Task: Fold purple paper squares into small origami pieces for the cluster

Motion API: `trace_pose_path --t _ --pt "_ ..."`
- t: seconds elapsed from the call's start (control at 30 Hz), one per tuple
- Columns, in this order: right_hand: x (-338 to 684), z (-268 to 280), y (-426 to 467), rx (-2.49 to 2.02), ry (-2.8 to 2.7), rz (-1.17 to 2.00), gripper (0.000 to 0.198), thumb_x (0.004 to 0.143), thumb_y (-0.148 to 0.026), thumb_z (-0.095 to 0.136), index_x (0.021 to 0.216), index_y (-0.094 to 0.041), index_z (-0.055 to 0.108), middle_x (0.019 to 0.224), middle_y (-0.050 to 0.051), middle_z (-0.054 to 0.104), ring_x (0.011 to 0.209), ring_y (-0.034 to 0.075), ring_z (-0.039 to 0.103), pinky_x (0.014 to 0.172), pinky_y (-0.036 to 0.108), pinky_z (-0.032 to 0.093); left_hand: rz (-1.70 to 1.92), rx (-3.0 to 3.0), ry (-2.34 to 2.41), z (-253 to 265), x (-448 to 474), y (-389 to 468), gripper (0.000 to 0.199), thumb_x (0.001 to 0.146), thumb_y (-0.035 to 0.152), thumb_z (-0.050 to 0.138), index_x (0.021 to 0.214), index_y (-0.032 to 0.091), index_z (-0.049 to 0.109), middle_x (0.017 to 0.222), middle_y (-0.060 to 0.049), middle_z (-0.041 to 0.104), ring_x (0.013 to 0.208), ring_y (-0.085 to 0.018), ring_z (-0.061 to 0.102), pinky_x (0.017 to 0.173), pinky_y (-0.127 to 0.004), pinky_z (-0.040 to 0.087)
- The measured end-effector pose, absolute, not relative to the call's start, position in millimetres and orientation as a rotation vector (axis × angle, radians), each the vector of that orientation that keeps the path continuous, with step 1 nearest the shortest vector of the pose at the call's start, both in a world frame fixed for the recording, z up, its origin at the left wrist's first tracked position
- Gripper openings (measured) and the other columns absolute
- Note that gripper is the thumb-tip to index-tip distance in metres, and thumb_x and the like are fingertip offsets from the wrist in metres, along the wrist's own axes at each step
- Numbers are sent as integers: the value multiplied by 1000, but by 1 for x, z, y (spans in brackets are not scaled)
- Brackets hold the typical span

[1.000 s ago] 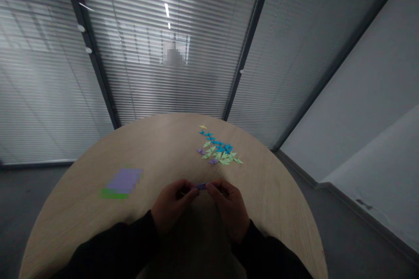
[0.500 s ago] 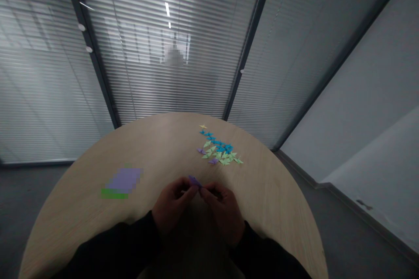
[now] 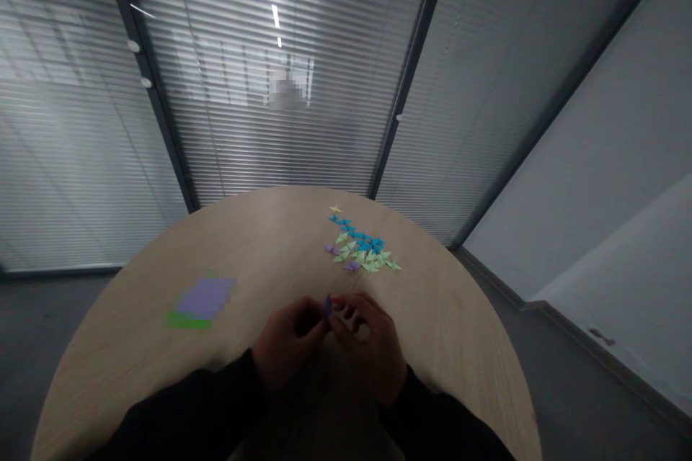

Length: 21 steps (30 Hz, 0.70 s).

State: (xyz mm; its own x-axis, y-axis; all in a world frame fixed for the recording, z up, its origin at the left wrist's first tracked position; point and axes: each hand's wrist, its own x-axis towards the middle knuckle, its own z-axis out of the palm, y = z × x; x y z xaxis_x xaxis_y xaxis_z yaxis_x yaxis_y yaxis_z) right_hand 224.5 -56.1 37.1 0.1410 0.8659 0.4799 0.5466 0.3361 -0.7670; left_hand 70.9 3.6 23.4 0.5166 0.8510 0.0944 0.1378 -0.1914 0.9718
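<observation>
Between my fingertips, low over the near part of the table, is a small piece of purple folded paper [image 3: 328, 305]. My left hand [image 3: 287, 337] pinches it from the left with thumb and forefinger. From the right, my right hand [image 3: 370, 342] has its thumb and fingertips closed on the same piece. My fingers cover much of the paper, so its exact shape is hard to make out. Beyond my hands lies a group of small origami figures, blue [image 3: 363, 238], pale green [image 3: 373, 261] and purple [image 3: 352, 266], with a single yellow one [image 3: 335, 209] at the far end.
On the left of the round wooden table [image 3: 259, 238] lies a pixelated purple stack [image 3: 205, 297] with green at its lower edge. Window blinds [image 3: 292, 151] on dark frames stand behind the table. A pale wall [image 3: 610, 194] rises on the right.
The purple folded paper has turned from slanting to nearly upright between my fingertips. My right hand's fingers have shifted up around it, while the left hand has barely moved.
</observation>
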Motion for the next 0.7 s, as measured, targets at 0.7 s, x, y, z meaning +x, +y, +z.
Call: trace_pose_path --t 0.7 --pt "225 36 -55 -1358 -1430 448 26 82 -20 59 107 -20 69 83 2 67 62 12 57 54 23 48 727 1820 969 25 69 7 25 82 39 60 85 16 70 78 -6 74 73 -22 67 66 -29 49"
